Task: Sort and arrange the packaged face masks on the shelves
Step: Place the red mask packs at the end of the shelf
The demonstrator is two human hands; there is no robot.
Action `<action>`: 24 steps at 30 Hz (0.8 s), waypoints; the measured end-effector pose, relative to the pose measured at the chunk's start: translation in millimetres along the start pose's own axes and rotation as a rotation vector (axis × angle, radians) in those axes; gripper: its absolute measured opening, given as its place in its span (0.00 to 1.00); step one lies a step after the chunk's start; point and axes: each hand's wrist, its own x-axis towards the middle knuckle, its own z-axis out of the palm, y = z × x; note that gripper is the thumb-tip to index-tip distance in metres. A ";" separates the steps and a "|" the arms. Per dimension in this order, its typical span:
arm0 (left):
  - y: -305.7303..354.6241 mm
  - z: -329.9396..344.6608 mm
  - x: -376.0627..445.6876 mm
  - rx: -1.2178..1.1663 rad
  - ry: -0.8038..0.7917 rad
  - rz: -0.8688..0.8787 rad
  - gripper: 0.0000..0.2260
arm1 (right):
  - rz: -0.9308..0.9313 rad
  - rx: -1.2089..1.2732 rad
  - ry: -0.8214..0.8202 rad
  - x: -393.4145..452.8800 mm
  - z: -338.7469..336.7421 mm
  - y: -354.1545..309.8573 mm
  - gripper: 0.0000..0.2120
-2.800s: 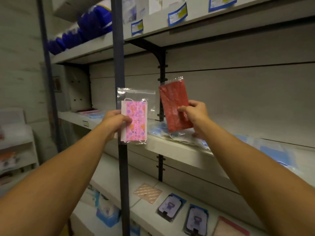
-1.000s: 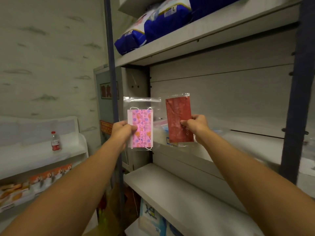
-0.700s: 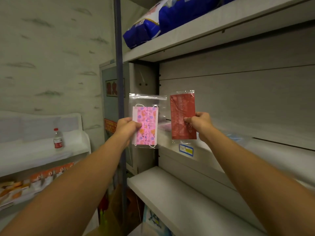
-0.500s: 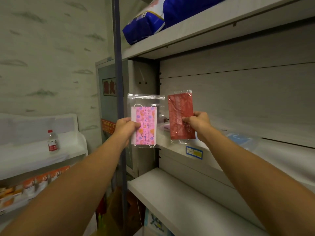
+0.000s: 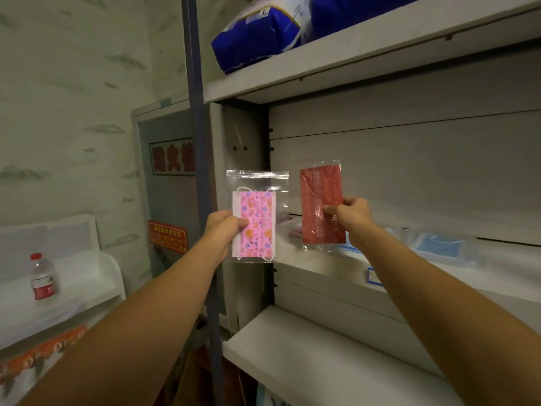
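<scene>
Pink mask packet [image 5: 257, 222] pinched by left fingers [image 5: 240, 222]; red packet [image 5: 322, 206] seemingly likewise, right.

White shelving: the middle shelf [image 5: 328, 268] behind both grips carries blue packaged face masks [image 5: 445, 250] right of the right grip [image 5: 351, 218]. The top shelf [image 5: 366, 60] above holds a blue-and-white pack [image 5: 257, 39]. The lower shelf [image 5: 307, 356] sits below the grips.

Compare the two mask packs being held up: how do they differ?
The pink pack, pinched by the left hand, shows a floral print; the red pack, pinched by the right hand, is plain red. The pink pack's clear bag has spare room above the mask and is wider; the red pack's wrap fits closely. Both are held upright before the shelf.
</scene>
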 end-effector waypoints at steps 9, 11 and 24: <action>-19.2 -7.0 52.2 -0.015 -0.091 -0.017 0.07 | -0.036 -0.034 0.109 24.4 26.5 5.6 0.10; -21.6 -3.6 67.4 -0.011 -0.115 -0.018 0.08 | -0.040 -0.031 0.125 36.7 29.8 4.4 0.10; -30.8 55.7 164.5 -0.039 -0.239 -0.034 0.09 | -0.025 0.249 0.238 102.0 23.6 10.8 0.10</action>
